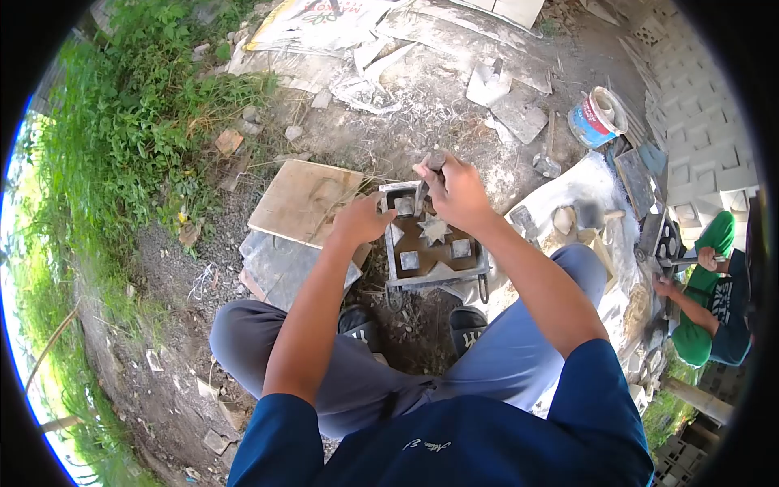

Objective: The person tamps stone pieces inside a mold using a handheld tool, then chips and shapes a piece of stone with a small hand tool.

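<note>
A metal block mould (438,280) lies on the ground between my feet, with a star-shaped core in its middle, several square cores around it and brown-grey mix between them. My left hand (361,221) is closed over the mould's upper left edge, thumb pointing inward. In my closed right hand (461,195) is a tool with a round-ended handle (436,159). Its narrow, flat blade (421,197) points down into the mould's far side, beside a square core. The tip of the blade is hard to make out.
A wooden board (304,200) and grey slabs (296,268) lie left of the mould. On the right are a white sheet (596,183) with loose material, a paint bucket (599,118) and a hammer (548,162). A person in green (706,296) works at far right, near stacked blocks (698,105).
</note>
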Demonstrator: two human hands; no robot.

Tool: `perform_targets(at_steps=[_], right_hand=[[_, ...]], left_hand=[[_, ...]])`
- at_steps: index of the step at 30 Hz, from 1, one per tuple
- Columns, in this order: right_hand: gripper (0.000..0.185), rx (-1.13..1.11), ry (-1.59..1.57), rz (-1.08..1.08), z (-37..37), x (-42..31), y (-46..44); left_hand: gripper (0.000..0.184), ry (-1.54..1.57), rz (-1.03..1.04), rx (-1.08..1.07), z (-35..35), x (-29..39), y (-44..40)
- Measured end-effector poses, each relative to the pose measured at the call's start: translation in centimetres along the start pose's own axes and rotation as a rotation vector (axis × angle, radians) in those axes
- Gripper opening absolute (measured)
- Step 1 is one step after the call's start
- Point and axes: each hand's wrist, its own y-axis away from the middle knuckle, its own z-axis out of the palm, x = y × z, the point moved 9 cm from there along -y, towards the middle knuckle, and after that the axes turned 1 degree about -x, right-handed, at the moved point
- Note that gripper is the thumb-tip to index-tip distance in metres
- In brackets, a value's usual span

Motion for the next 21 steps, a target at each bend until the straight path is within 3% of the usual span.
perform_targets(at_steps=[4, 7, 11, 13, 14, 16, 18, 20, 21], right_hand=[[0.038, 0.135, 0.144, -0.208, 1.1, -0.2, 0.9], [0.04, -0.101, 0.14, -0.118, 2.9, 1.4, -0.6], [0.036, -0.093, 0.13, -0.115, 1.6, -1.3, 1.1], [0.019, -0.056, 0.234, 0.035, 2.0, 0.6, 1.2], [0.019, -0.048, 0.237, 0.035, 2.1, 1.5, 0.9], [0.021, -0.038, 0.136, -0.078, 1.4, 0.3, -0.1], [0.023, -0.13, 0.197, 0.048, 1.5, 1.3, 0.4], [0.038, 0.052, 0.131, -0.173, 0.1, -0.9, 1.3], [0.04, 0.031, 0.205, -0.183, 1.3, 0.5, 1.3]], left_hand=[[0.064, 0.039, 0.005, 0.032, -0.4, -0.1, 0.1], [0.064, 0.008, -0.001, 0.023, -0.1, -0.1, -0.3], [0.064, 0.033, 0.016, 0.057, -0.5, 0.2, 0.6], [0.064, 0.058, 0.0, 0.033, -0.7, 0.1, 0.4], [0.064, 0.055, 0.007, 0.035, -0.7, 0.3, 0.4], [0.063, 0.012, -0.007, 0.037, -0.7, 0.4, 0.2], [0.063, 0.022, -0.001, 0.018, -0.6, 0.6, 0.3], [0.063, 0.048, -0.011, -0.005, -0.3, 0.5, 0.7], [0.063, 0.052, -0.018, -0.009, -0.3, 0.3, 0.5]])
